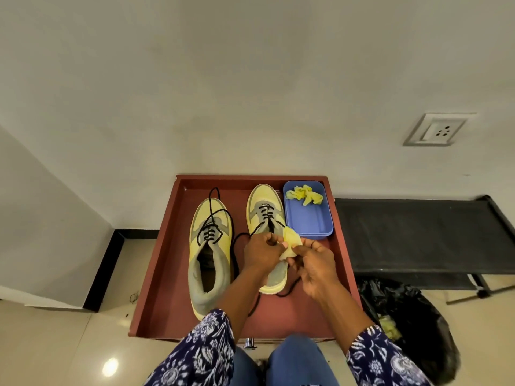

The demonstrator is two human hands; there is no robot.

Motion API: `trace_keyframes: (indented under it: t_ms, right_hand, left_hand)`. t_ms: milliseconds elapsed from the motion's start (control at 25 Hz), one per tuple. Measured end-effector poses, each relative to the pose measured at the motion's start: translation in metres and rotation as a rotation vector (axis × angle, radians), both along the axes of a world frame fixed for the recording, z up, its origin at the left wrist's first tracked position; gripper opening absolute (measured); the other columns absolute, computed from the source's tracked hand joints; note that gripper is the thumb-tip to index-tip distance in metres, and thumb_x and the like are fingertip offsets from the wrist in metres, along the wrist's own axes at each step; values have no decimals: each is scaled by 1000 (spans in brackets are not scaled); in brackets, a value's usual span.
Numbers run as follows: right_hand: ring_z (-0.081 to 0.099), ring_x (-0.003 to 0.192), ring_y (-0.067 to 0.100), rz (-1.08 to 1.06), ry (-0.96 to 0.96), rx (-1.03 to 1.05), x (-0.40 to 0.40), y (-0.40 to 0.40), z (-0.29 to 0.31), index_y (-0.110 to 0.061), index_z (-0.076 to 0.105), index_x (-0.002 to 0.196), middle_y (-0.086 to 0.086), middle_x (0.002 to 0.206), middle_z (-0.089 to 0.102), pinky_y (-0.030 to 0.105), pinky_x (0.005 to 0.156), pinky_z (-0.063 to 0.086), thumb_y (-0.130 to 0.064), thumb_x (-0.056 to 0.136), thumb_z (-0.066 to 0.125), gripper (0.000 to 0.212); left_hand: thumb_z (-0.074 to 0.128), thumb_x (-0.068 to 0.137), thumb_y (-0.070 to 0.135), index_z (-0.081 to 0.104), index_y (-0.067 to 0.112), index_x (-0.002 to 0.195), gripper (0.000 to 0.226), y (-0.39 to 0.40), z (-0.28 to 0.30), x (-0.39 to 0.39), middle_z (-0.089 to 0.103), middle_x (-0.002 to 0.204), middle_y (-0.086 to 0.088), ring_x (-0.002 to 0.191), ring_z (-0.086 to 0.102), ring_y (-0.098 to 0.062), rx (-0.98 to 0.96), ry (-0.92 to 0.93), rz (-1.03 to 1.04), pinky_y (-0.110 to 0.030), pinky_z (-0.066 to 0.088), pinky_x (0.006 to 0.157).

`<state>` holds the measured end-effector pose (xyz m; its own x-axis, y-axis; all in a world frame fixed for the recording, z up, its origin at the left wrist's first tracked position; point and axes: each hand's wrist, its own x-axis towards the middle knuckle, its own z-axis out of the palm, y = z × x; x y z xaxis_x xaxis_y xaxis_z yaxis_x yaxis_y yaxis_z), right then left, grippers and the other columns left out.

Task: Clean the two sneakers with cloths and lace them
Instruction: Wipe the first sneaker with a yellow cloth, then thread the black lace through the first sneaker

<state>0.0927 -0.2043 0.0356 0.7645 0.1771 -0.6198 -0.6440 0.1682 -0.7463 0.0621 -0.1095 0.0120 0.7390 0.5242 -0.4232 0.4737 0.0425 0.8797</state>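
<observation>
Holding the small yellow cloth (pixel 291 242) between both hands over the right yellow-and-grey sneaker (pixel 267 215), you appear to be readying it for a wipe. Left hand (pixel 263 253): fingers curled in, pinching the cloth's left edge. Right hand (pixel 313 263): fingertips pinching the lower right of the cloth; exact finger count not resolvable. Both sneakers stand toe-away on the reddish-brown wooden tray (pixel 167 246), the left yellow-and-grey sneaker (pixel 210 257) just beside the right one, with black laces (pixel 214 215) threaded only partway and trailing loose onto the tray. Suggested handling: fold the cloth into a firm pad before you press it down, so it does not bunch. Steady the shoe at the heel with one hand and wipe with the other. Keep the loose lace ends out from under the cloth. A second crumpled yellow cloth (pixel 305 195) lies in the blue plastic rectangular box (pixel 309 221), touching the right sneaker's side.
</observation>
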Motion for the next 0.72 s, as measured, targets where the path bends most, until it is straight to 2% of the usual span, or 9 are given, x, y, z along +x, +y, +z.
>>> trace_keyframes:
  t_ms: [120,280,360,440,480,600,640,680,720]
  right_hand:
    - [58,65,17,-36,-27,-34,22,-6,-6,-5,59,82,10,80,63,21,52,49,10,87,49,18]
    - [56,62,20,-69,-58,-122,50,-6,-18,-8,60,77,14,82,63,27,57,48,13,83,48,26]
    - [57,63,19,-81,-72,-152,61,-3,-21,-8,62,78,13,80,63,27,54,49,15,82,46,28]
    - [53,58,17,-86,-87,-182,71,-1,-22,-2,64,92,9,74,61,22,45,45,15,82,43,29]
    - [50,56,15,-87,-96,-191,76,0,-22,0,64,100,7,71,60,20,43,42,15,82,43,31]
    - [43,55,10,-65,-128,-191,87,1,-22,1,61,110,3,70,57,19,45,37,11,85,43,32]
    - [43,56,9,-58,-138,-187,90,0,-21,-2,59,113,1,75,57,17,44,38,9,88,41,33]
    - [42,57,7,-55,-150,-191,92,-1,-22,-6,57,115,0,84,56,15,44,38,7,91,38,33]
    - [41,59,5,-50,-166,-208,94,-2,-24,-8,56,118,-1,94,54,14,47,38,5,94,36,34]
  left_hand:
    - [66,80,8,60,20,67,19,-8,0,23,65,79,-6,73,58,-20,-21,-19,14,-38,52,78]
    - [60,78,-2,60,18,70,21,-16,-5,50,65,88,-13,81,62,-27,-123,-11,39,-41,53,80]
    - [56,78,-4,62,12,81,17,-19,-6,58,66,97,-17,83,59,-24,-192,-16,45,-37,50,75]
    - [52,83,-4,62,6,99,22,-23,-2,65,63,104,-15,89,55,-22,-252,-47,35,-31,45,74]
    - [49,86,-4,61,6,102,22,-24,-1,67,61,100,-11,91,52,-20,-282,-58,21,-30,42,74]
    - [43,91,-2,54,24,78,31,-25,7,71,52,80,4,78,45,-13,-347,-82,-40,-24,34,65]
    - [43,92,-2,56,25,84,31,-25,5,73,55,85,4,77,47,-11,-349,-75,-60,-23,36,65]
    - [42,92,-1,58,23,103,31,-25,3,74,59,102,2,87,53,-12,-322,-64,-81,-25,42,71]
    - [41,92,0,50,18,126,40,-23,-2,75,54,126,0,103,55,-17,-293,-40,-98,-29,45,81]
